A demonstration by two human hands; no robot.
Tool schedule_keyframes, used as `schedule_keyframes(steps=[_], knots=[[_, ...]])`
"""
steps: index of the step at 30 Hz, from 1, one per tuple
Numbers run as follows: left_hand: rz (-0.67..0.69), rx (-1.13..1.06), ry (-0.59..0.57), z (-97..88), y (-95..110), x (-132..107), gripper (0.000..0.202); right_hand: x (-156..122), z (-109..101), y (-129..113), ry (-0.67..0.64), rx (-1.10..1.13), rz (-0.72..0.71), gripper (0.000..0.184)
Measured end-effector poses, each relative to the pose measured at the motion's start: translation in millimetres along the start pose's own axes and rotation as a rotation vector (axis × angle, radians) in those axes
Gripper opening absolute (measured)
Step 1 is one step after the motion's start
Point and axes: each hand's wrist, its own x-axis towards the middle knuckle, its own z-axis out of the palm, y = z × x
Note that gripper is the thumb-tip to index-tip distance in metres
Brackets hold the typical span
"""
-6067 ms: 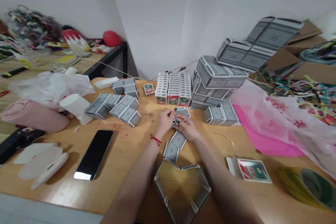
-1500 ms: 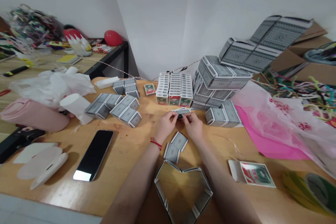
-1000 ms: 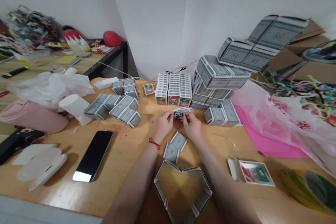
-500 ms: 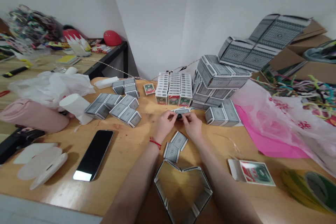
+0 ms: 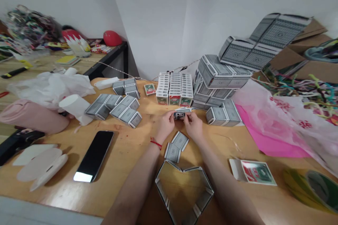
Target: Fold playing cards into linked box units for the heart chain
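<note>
Between my fingertips, a playing card (image 5: 179, 115) is held bent, with a dark, coloured face partly showing. My left hand (image 5: 166, 125) pinches its left end, and my right hand (image 5: 194, 126) has the right end. Just behind it lie more grey-backed cards (image 5: 184, 110), mostly hidden. Two overlapping card pieces (image 5: 173, 152) rest between my forearms. Nearer to me stands a heart-shaped frame (image 5: 206, 182) made of joined folded cards.
Folded-card blocks (image 5: 126, 110) sit to the left, beside a phone (image 5: 94, 156). Boxed card decks (image 5: 174, 89) line the back, next to a tall stack of card blocks (image 5: 224, 72). An opened card box (image 5: 258, 173) and yellow-green tape roll (image 5: 311, 190) lie right.
The card in my fingers has turned or opened, and more of its patterned face shows. Both hands stay in nearly the same place.
</note>
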Motion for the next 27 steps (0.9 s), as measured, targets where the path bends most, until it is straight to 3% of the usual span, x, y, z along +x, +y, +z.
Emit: schedule_keyframes(steps=[11,19,27], knots=[[-0.020,-0.098,0.045,3.1,-5.6,3.0,0.018,1.9,0.1,4.6,-0.093,0.155,-0.008,0.017],[-0.005,-0.147,-0.029,5.0,2.8,0.8,0.018,2.1,-0.5,5.6,-0.037,0.088,0.028,0.018],[-0.037,-0.118,0.046,6.2,2.3,0.4,0.017,2.0,-2.5,3.0,0.035,-0.014,0.013,0.024]])
